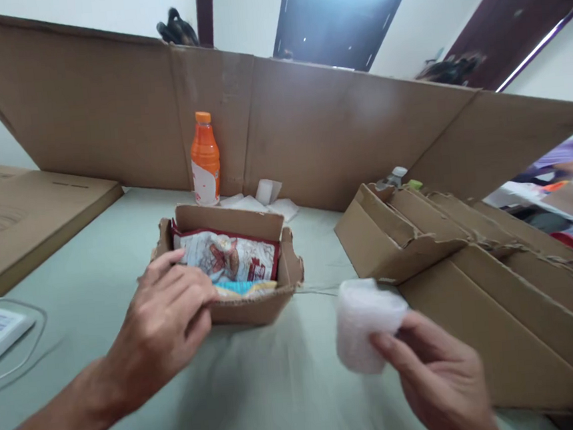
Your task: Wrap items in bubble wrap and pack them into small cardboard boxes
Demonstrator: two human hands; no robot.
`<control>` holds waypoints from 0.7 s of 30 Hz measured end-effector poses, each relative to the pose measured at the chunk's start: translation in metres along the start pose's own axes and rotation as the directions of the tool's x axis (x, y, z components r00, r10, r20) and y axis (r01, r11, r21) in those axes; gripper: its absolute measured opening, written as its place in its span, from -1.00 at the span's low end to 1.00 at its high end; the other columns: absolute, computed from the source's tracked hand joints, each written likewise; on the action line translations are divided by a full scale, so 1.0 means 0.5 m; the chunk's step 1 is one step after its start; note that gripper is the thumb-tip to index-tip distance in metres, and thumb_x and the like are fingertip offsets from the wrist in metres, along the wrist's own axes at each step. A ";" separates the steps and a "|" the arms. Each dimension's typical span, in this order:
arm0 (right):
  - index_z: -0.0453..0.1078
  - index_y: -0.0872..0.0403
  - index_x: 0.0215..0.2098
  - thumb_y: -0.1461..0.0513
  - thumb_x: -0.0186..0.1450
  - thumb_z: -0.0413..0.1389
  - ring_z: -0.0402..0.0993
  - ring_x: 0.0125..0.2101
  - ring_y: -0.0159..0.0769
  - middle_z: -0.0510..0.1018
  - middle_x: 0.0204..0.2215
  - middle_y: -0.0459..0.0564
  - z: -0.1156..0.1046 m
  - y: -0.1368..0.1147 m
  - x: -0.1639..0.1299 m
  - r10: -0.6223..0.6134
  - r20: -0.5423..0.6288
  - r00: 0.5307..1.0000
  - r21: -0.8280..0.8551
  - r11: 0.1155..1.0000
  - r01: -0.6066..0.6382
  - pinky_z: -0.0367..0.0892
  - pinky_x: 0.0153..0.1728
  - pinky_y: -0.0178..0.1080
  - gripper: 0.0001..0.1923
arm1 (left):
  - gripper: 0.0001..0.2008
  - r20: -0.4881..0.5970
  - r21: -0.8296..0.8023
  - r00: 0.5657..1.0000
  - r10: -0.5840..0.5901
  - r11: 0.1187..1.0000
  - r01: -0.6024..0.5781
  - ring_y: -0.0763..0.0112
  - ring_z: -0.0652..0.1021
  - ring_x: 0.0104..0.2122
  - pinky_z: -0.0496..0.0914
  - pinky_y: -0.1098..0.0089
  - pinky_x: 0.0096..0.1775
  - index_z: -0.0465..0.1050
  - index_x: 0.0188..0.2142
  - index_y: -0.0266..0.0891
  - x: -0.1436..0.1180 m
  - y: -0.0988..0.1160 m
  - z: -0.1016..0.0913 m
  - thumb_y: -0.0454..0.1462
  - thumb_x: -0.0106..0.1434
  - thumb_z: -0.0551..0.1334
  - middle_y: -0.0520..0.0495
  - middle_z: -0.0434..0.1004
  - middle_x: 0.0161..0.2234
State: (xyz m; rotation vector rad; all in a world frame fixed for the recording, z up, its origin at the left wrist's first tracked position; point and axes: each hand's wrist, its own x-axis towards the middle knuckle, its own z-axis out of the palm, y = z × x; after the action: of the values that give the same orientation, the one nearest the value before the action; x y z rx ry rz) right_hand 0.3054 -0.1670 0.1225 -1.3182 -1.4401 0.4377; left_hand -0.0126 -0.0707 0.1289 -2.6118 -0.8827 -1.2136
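Observation:
My left hand [169, 309] is closed over the front left rim of a small open cardboard box [247, 312], with its fingers reaching inside and the thumb at the outer front. In that box lie a white and dark red printed packet [227, 255] and a light blue and yellow packet [245, 287], partly hidden by the front wall. To the right, my right hand [438, 369] pinches a folded bundle of white translucent wrap [364, 328], like bubble wrap, above the table. The bundle is slightly blurred; I cannot tell whether anything is inside it.
An orange drink bottle [205, 158] stands behind the box, beside white sheets [253, 203]. Cardboard compartments [474, 292] fill the right side, a bottle top [396, 175] showing. A flat carton [30, 214] and white power strip [1, 337] are left. Cardboard panels [309, 129] stand behind. Another person [572, 156] is at far right.

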 end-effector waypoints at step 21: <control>0.54 0.10 -0.47 0.42 0.27 0.15 0.53 -0.54 -0.25 0.63 -0.54 0.02 0.350 -0.124 0.194 0.057 0.908 0.415 -0.365 0.590 0.720 0.26 -0.55 -0.31 -0.79 | -0.70 0.025 -0.123 0.998 0.058 0.991 -0.055 0.35 0.59 -0.20 0.33 0.12 0.15 0.49 -0.14 -0.23 -0.073 0.073 -0.035 -0.54 0.23 0.15 -0.03 0.63 -0.26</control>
State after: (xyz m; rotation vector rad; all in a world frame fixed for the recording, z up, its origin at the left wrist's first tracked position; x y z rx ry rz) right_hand 0.1449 -0.0363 0.1560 -1.3161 -3.0119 0.1679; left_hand -0.0223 -0.1231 0.1186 -2.7354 -0.7564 -1.2567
